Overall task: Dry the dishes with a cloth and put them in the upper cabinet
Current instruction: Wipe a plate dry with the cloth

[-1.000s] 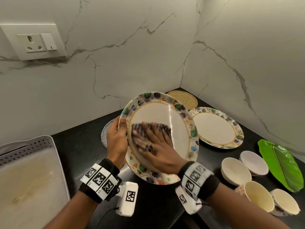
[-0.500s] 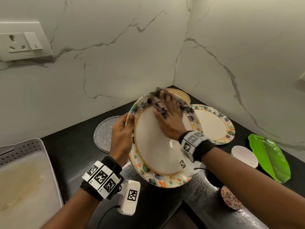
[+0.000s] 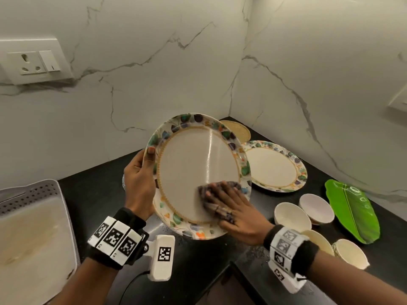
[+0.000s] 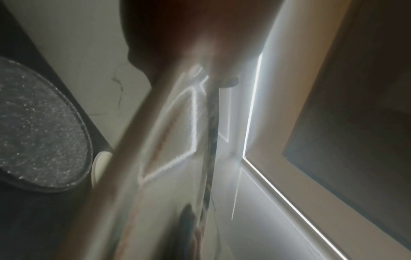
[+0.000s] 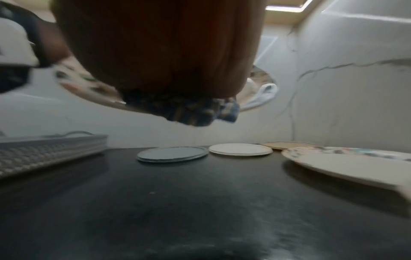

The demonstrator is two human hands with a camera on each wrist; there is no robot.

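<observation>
A large plate (image 3: 187, 168) with a flowered rim is tilted up over the black counter (image 3: 99, 194). My left hand (image 3: 143, 170) grips its left rim, thumb on the front face. My right hand (image 3: 229, 201) lies flat with spread fingers on a dark patterned cloth (image 3: 203, 190) and presses it against the plate's lower right part. In the right wrist view the cloth (image 5: 184, 110) bunches under my fingers against the plate (image 5: 93, 91). The left wrist view shows only the plate's blurred underside (image 4: 169, 140). No cabinet is in view.
A second flowered plate (image 3: 273, 166) lies flat behind, beside a round woven mat (image 3: 237, 130). Several bowls (image 3: 290, 214) and a green leaf-shaped dish (image 3: 352, 210) sit at the right. A grey drain tray (image 3: 33, 227) stands at the left, a glittery round mat (image 4: 37, 126) under the held plate.
My right hand swept the cloth from the plate's lower middle up to its top rim, then down to the lower right. My left hand kept its hold on the rim.
</observation>
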